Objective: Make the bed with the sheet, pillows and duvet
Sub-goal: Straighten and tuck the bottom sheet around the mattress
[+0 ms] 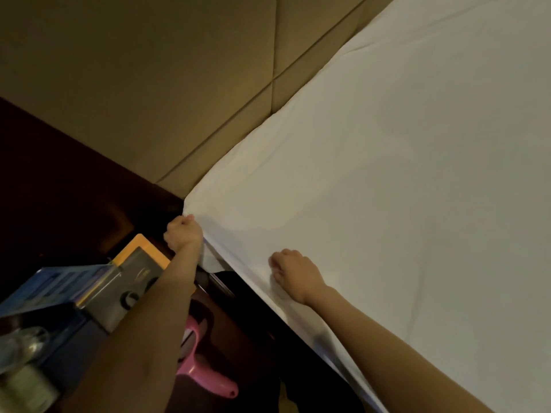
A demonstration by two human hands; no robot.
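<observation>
The grip of the left hand (183, 234) is closed on the white sheet (387, 174) at the bed's corner, beside the padded headboard (149, 84). The right hand (295, 272) rests curled on the spread sheet near the side edge; I cannot tell whether its grip holds cloth.

Left hand (183, 232) is right at the mattress corner, fist closed on the white sheet (387, 204) where it meets the padded tan headboard (149, 84). Right hand (293, 274) sits on top of the sheet just inside the side edge, fingers curled down into the fabric, though whether it's actually gripping cloth is hard to tell. The sheet lies mostly flat, with faint creases. Beside the bed there's clutter: a yellow-edged box (143, 248), a blue box (59, 281) and a pink plastic thing (205, 368).
</observation>
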